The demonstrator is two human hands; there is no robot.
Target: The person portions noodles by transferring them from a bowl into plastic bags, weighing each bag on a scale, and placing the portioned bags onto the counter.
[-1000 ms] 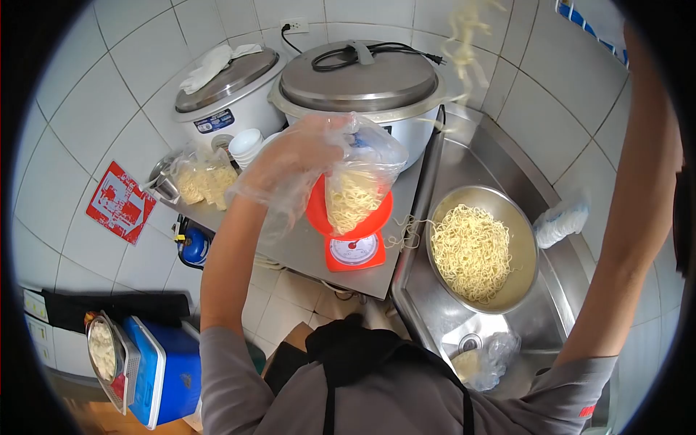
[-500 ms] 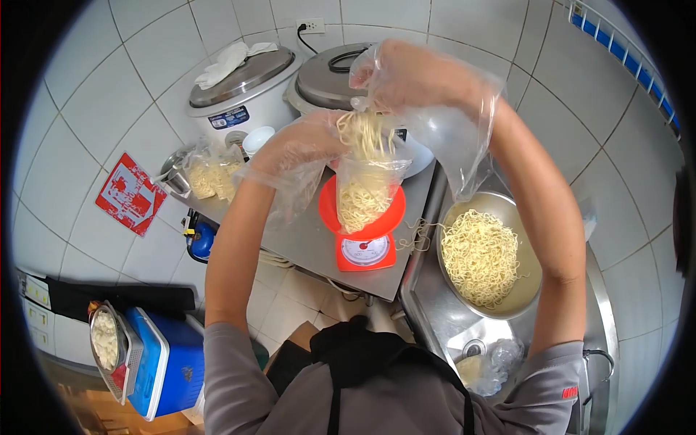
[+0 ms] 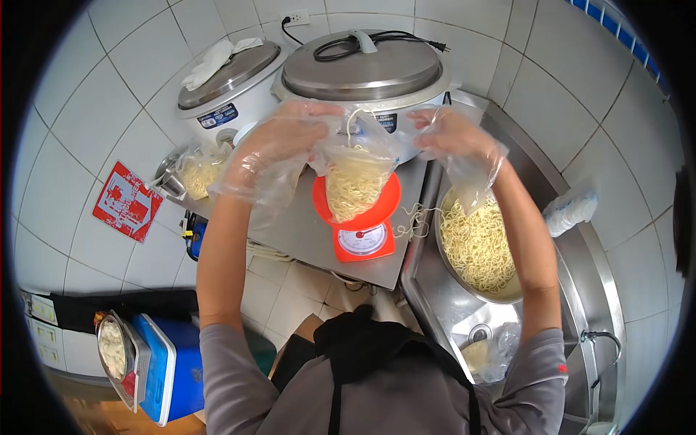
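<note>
A clear plastic bag of noodles (image 3: 355, 190) rests on the red dish (image 3: 392, 197) of a kitchen scale (image 3: 364, 241). My left hand (image 3: 286, 138), in a loose clear plastic glove, grips the bag's upper left edge. A strand of noodle hangs over the bag's mouth. To the right of the bag is my right hand (image 3: 453, 135), gloved the same way, its fingers apart and holding nothing. Below it, a large metal bowl (image 3: 513, 293) of loose noodles (image 3: 478, 246) sits in the sink. A few strands trail from the bowl onto the table edge.
Two rice cookers (image 3: 362, 69) stand at the back, one with a coiled cord on its lid. Bagged noodles (image 3: 199, 174) lie at the table's left. A steel sink (image 3: 464, 330) with a faucet (image 3: 605, 337) is at right; a blue cooler (image 3: 174, 370) stands lower left.
My right hand has come down from above the bag and moved to its right, and the noodles it was dropping are now in the bag. My left hand still holds the bag.
</note>
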